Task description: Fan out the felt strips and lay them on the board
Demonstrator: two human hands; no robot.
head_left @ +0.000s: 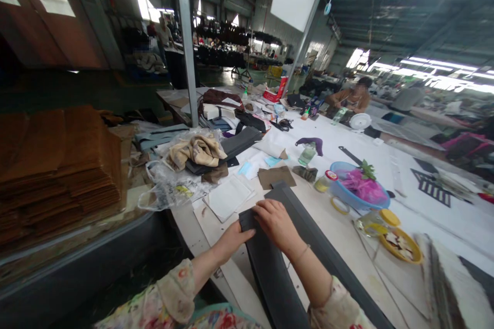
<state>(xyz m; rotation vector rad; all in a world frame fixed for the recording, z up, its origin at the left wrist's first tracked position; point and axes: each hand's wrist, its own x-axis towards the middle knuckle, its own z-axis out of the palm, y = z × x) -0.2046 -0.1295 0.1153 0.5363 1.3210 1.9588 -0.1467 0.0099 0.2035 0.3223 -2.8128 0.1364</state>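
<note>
A long dark grey strip of material runs from the table's front edge toward its middle, its far end raised a little. My left hand grips the left edge near that end, thumb on top and the other fingers underneath. Over the far end curls my right hand, its fingertips on the strip close to the left thumb; what lies under that palm is hidden. A second dark grey strip lies flat to the right, partly behind my right forearm.
Brown stacked sheets stand at the left. Beyond my hands lie white paper, a brown patch and a cloth heap. A blue basin, lidded jar and yellow dish sit right. Another person works farther back.
</note>
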